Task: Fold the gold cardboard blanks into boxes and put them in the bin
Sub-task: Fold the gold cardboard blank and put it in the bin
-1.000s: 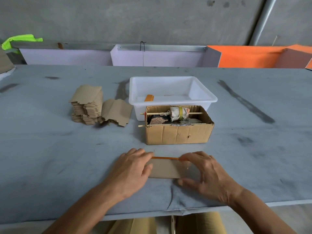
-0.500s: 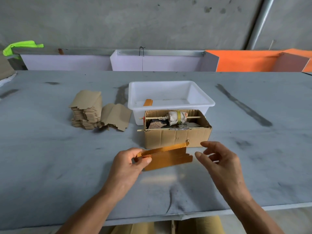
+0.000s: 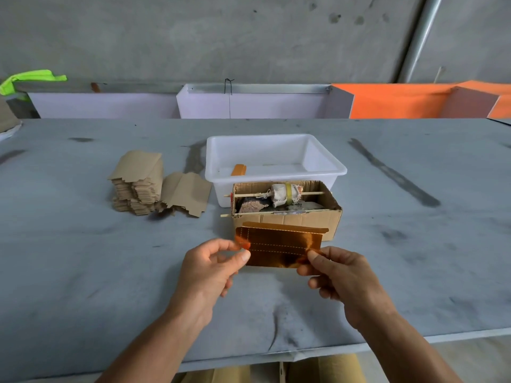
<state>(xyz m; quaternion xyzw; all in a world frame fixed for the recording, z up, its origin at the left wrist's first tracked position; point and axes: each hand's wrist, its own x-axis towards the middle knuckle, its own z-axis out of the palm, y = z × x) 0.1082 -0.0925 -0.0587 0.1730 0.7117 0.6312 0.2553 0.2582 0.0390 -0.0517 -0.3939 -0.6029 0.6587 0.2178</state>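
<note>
Both ends of the gold blank [image 3: 279, 248] are pinched between thumb and forefinger: the left hand [image 3: 210, 269] holds its left end, the right hand [image 3: 340, 280] its lower right corner, and the remaining fingers are loosely curled beneath. The blank is held lifted clear of the bench [image 3: 83, 272], shiny face toward the camera, just in front of the brown carton [image 3: 287, 219] near the bench's middle; the white bin [image 3: 326, 167] stands behind that carton, with one orange piece [image 3: 239, 170] already lying in it. The blank is judged to be barely started. The step is best done by creasing along the dashed score lines, one panel at a time, with the pinches kept near the ends so the foil face is not dented. Further blanks are stacked in the pile [image 3: 138, 186] toward the bench's left side.
</note>
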